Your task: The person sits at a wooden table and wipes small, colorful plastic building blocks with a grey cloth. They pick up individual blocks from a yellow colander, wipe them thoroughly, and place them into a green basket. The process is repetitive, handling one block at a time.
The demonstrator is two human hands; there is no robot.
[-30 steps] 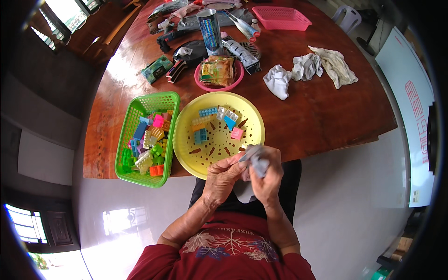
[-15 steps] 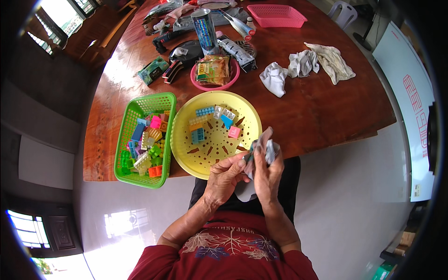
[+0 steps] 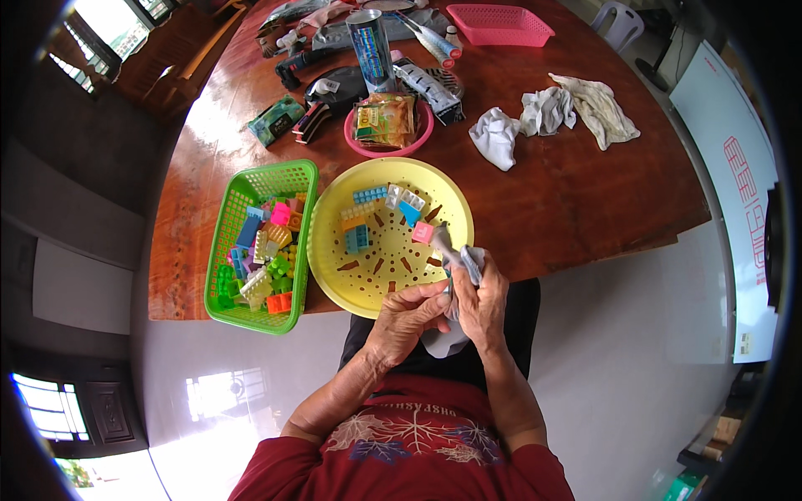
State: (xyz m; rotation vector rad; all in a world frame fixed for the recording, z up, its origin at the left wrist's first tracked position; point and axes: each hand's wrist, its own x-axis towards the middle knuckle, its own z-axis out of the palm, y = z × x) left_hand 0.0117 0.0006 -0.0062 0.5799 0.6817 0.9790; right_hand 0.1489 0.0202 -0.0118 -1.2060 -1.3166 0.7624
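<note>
At the near right rim of the yellow perforated basin [image 3: 327,265], my right hand [image 3: 482,311] is closed around a crumpled grey cloth [image 3: 446,342]. Part of the cloth pokes up over the basin and part hangs below my fingers. My left hand [image 3: 406,324] meets it with thumb and fingers pinched together at the cloth. A small dark greenish bit shows between the hands, too hidden to name. Inside the basin lie several toy building blocks: a blue one [image 3: 370,194], a pink one [image 3: 423,232], and others in white, orange and light blue.
Left of the basin stands a green basket [image 3: 309,192] heaped with colourful blocks. Beyond are a pink bowl [image 3: 395,153] holding packets, a tall can [image 3: 371,52], a green pack [image 3: 276,122] and a pink tray [image 3: 501,40]. White cloths [image 3: 494,139] lie at the right.
Both hands have turned slightly, and the cloth's upper end now leans left over the basin, beside the pink block. The whole view has shifted a little; the blocks lie as before.
</note>
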